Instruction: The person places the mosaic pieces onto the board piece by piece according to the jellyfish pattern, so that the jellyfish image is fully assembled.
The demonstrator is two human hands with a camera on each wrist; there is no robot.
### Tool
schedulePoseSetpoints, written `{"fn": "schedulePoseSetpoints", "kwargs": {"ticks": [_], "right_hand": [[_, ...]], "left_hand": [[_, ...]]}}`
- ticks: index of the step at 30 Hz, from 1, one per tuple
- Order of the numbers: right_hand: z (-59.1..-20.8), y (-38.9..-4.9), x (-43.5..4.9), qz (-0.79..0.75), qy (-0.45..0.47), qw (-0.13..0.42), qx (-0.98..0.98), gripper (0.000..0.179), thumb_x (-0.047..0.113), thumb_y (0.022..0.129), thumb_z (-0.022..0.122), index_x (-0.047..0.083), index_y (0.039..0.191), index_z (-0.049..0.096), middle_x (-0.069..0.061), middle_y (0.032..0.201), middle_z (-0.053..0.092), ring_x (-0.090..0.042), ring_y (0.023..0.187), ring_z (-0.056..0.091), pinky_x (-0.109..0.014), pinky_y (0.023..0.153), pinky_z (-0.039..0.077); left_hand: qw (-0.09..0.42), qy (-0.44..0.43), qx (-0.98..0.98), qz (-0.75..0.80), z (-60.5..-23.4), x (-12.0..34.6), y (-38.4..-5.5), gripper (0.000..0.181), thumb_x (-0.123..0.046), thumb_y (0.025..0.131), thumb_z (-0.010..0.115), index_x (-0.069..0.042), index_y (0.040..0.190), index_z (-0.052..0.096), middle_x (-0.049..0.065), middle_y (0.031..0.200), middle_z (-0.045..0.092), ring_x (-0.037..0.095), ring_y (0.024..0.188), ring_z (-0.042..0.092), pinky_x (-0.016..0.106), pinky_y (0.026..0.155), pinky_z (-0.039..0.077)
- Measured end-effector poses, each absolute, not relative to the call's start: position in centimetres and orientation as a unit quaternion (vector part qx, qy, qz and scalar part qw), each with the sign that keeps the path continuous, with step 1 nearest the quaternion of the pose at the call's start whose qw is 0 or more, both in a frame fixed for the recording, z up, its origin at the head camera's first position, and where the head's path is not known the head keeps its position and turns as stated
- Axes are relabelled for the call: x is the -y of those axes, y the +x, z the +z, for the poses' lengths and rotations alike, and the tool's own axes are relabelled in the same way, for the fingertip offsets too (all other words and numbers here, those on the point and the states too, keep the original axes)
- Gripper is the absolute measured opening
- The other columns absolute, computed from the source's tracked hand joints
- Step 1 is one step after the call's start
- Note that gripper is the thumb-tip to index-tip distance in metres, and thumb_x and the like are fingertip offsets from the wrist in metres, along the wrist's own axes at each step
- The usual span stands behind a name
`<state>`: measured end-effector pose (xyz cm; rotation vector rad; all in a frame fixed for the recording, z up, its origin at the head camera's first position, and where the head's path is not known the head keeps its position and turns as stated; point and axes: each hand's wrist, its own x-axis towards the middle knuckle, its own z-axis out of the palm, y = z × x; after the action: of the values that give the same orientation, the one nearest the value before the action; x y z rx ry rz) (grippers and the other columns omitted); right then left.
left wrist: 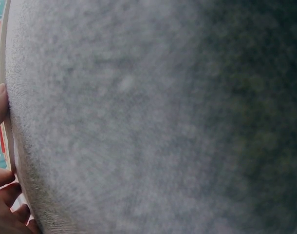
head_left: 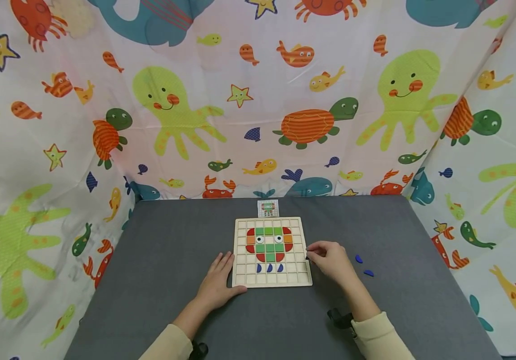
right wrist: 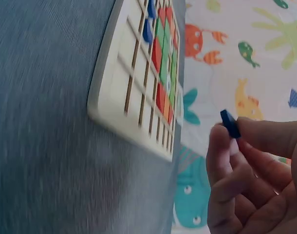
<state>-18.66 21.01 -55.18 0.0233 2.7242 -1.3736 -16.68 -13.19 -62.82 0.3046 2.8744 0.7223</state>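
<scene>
A pale wooden grid board (head_left: 245, 278) lies on the grey table, with red, orange and green tiles and two eye pieces forming a face. Below the face, several blue pieces (head_left: 269, 268) sit in the grid cells. My left hand (head_left: 216, 285) rests at the board's left edge, fingers extended and thumb by the near corner. At the right edge, my right hand (head_left: 330, 260) pinches a small dark blue piece (right wrist: 230, 124) between thumb and finger; the right wrist view has it raised clear of the board. Two loose blue pieces (head_left: 368, 273) lie right of that hand.
A small picture card (head_left: 268, 208) stands at the board's far edge, showing a similar figure. Behind the grey table (head_left: 172, 240) hangs a white curtain (head_left: 240, 125) printed with sea animals. Blurred grey fills most of the left wrist view.
</scene>
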Motion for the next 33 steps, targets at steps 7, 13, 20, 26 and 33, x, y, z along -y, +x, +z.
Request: {"fn": "schedulePoseSetpoints", "kwargs": {"ticks": [7,13,20,26,33], "right_hand": [[-56.4,-19.0,-18.2,-0.505,-0.029,0.084,-0.858,0.015,0.013,0.092,0.073,0.002,0.101,0.077,-0.013,0.083,0.075,-0.027,0.074,0.07,-0.027,0.06,0.051],[-57.6,-18.5,-14.8,-0.521,-0.036,0.119,-0.845,0.013,0.014,0.092,0.074,0.002,0.098,0.076,-0.013,0.084,0.077,-0.024,0.071,0.073,-0.027,0.06,0.053],[-58.6,-18.1,-11.5,-0.507,-0.058,0.126,-0.851,0.008,0.015,0.09,0.077,0.007,0.092,0.078,-0.006,0.077,0.074,-0.018,0.065,0.068,-0.028,0.058,0.05],[-59.1,-17.6,-9.9,-0.473,-0.067,0.112,-0.871,0.005,0.016,0.088,0.079,0.011,0.086,0.079,0.002,0.071,0.07,-0.011,0.06,0.059,-0.029,0.055,0.049],[-59.3,-16.9,-8.9,-0.389,-0.084,0.057,-0.916,0.005,0.015,0.088,0.078,0.013,0.083,0.078,0.008,0.067,0.065,-0.007,0.059,0.054,-0.025,0.056,0.046]], "left_hand": [[0.081,0.104,-0.961,0.242,-62.8,13.2,-16.6,0.108,-0.061,0.079,0.078,-0.011,0.161,0.027,0.006,0.167,0.025,0.033,0.156,0.015,0.056,0.12,0.028],[0.079,0.105,-0.96,0.247,-62.3,13.2,-16.5,0.107,-0.06,0.08,0.078,-0.009,0.16,0.029,0.009,0.167,0.027,0.035,0.156,0.017,0.058,0.119,0.029],[0.079,0.106,-0.96,0.249,-62.2,13.3,-16.6,0.105,-0.061,0.081,0.076,-0.01,0.16,0.029,0.008,0.167,0.027,0.034,0.156,0.016,0.057,0.119,0.029],[0.074,0.113,-0.959,0.249,-62.4,13.3,-16.7,0.105,-0.063,0.081,0.074,-0.01,0.16,0.029,0.008,0.167,0.027,0.034,0.156,0.016,0.057,0.119,0.029],[0.07,0.115,-0.96,0.247,-62.4,13.3,-16.6,0.105,-0.062,0.081,0.075,-0.009,0.16,0.03,0.009,0.166,0.028,0.034,0.156,0.017,0.057,0.118,0.03]]}}
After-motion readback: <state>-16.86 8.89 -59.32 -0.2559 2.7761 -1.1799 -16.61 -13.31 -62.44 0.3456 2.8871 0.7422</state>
